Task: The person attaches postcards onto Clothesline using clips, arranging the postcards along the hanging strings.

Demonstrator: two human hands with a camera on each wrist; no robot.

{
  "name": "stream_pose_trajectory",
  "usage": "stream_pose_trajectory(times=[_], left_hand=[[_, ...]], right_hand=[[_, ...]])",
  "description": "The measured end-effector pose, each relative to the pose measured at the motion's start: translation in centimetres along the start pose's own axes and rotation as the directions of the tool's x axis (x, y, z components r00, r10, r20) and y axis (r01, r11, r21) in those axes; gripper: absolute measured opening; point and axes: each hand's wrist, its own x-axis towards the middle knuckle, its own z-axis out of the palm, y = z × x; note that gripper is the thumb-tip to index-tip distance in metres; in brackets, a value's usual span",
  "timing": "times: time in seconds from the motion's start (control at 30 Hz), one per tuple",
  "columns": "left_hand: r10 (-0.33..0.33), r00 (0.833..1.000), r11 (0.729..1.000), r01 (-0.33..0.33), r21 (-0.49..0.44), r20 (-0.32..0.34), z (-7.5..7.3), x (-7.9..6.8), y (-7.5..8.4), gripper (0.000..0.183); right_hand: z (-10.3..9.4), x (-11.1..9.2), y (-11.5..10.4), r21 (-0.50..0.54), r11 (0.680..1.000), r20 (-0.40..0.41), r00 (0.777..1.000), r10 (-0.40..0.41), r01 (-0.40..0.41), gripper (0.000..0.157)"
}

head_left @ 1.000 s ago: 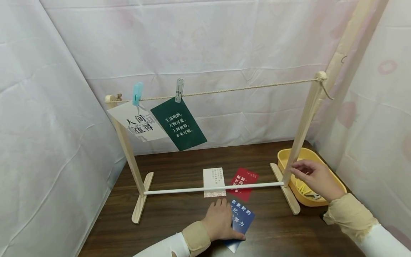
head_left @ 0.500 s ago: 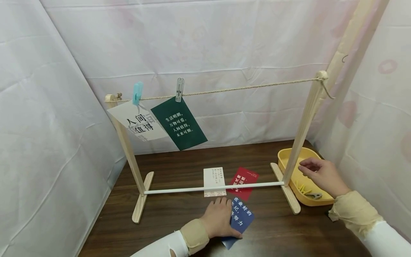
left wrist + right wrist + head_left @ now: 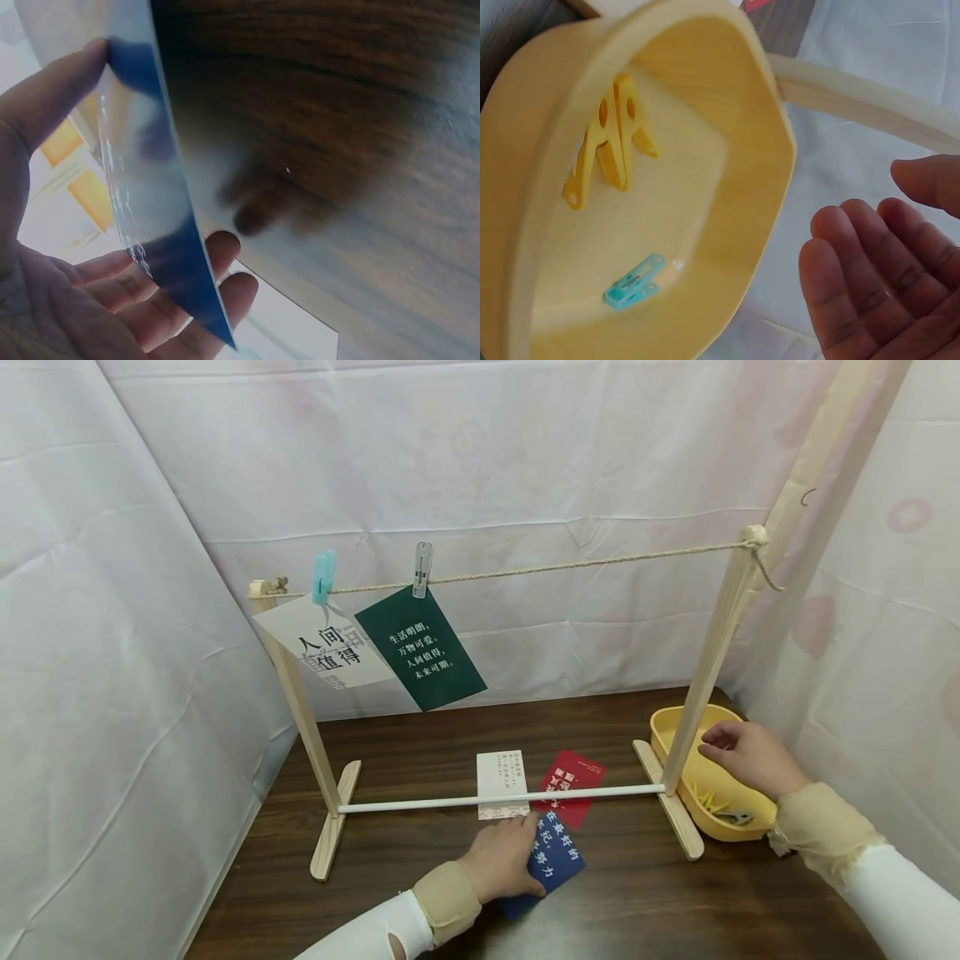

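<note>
My left hand (image 3: pixel 498 858) grips a blue card (image 3: pixel 553 862) with white writing by its edges, thumb on one side and fingers on the other. In the left wrist view the blue card (image 3: pixel 161 172) stands tilted above the dark table. My right hand (image 3: pixel 753 758) hovers over the yellow basket (image 3: pixel 663 720) with nothing in it; its fingers are loosely bent in the right wrist view. Inside the basket lie yellow clothespins (image 3: pixel 615 139) and a teal clothespin (image 3: pixel 635 283). A white card (image 3: pixel 501 775) and a red card (image 3: pixel 573 777) lie flat beyond the left hand.
A wooden stand with a white crossbar (image 3: pixel 435 803) spans the table, a rope (image 3: pixel 585 564) strung across its top. From the rope hang a white card (image 3: pixel 330 647) on a blue clothespin (image 3: pixel 324 578) and a green card (image 3: pixel 420 647) on a grey clothespin (image 3: pixel 422 570).
The left hand has tilted the blue card up and shifted it slightly left and away. My right hand has moved right, from beside the right post to over the basket.
</note>
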Motion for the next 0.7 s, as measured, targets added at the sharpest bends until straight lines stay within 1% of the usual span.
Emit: stream_pose_trajectory(times=[0.03,0.1,0.17,0.23,0.27,0.4,0.53,0.7], left_hand=[[0.007,1.0,1.0,-0.007,-0.008,-0.016,0.4,0.1,-0.4,0.103],[0.009,1.0,1.0,-0.009,-0.015,-0.021,0.2,0.2,-0.6,0.102],[0.012,1.0,1.0,-0.013,-0.015,-0.023,-0.1,0.2,-0.8,0.097],[0.019,0.999,1.0,-0.019,-0.009,-0.03,-0.4,0.3,-1.0,0.09],[0.011,1.0,1.0,-0.011,-0.016,-0.016,-1.1,0.2,-0.8,0.085],[0.018,0.999,0.999,-0.02,-0.041,-0.031,-1.7,0.1,-1.0,0.067],[0.022,0.998,0.998,-0.025,-0.058,-0.051,-2.2,0.1,-1.2,0.058],[0.013,0.998,0.998,-0.017,-0.056,-0.066,-2.3,0.0,-1.3,0.053]], right_hand=[[0.0,0.2,0.1,-0.01,1.0,0.011,1.0,-0.001,0.001,0.02],[0.0,0.5,0.3,-0.028,1.0,0.035,0.999,0.003,-0.002,0.021],[0.0,0.9,0.6,-0.056,0.998,0.058,0.998,0.011,-0.008,0.023],[0.1,1.2,0.9,-0.079,0.997,0.086,0.996,0.018,-0.011,0.025],[0.2,1.4,1.1,-0.093,0.996,0.102,0.995,0.022,-0.012,0.025],[0.4,2.1,1.6,-0.135,0.991,0.175,0.984,0.025,-0.002,0.026],[0.5,2.7,1.7,-0.14,0.99,0.257,0.965,0.048,-0.012,0.024],[1.1,3.4,1.9,-0.15,0.988,0.357,0.931,0.08,-0.027,0.022]])
